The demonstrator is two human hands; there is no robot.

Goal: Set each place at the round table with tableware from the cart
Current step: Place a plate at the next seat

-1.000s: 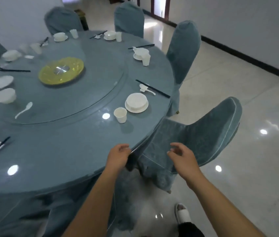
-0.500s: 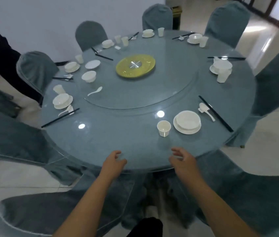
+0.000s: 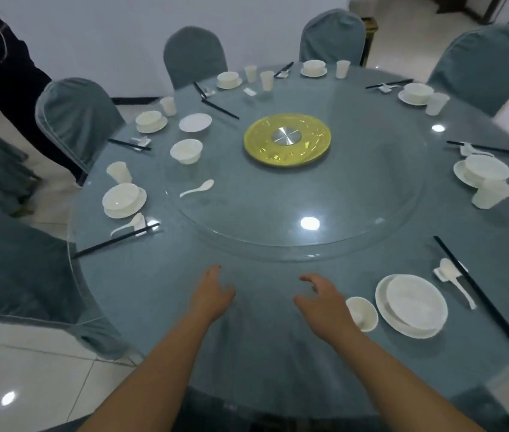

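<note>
Two hands, left hand (image 3: 212,296) and right hand (image 3: 325,302), are held over the surface (image 3: 262,353) at six o'clock, fingers loosely curled, nothing grasped; a cup (image 3: 361,313) is seen beside the right.

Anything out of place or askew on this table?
Yes. A loose plate, bowl and spoon sit on the glass turntable instead of at a place. At the right edge a cup lies tipped beside its bowl.

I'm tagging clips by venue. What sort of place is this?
Probably a restaurant banquet room: a large round glass-topped table with a clear glass turntable, blue-grey fabric-covered chairs around it, and matching white bowl-and-plate settings with black chopsticks.
</note>
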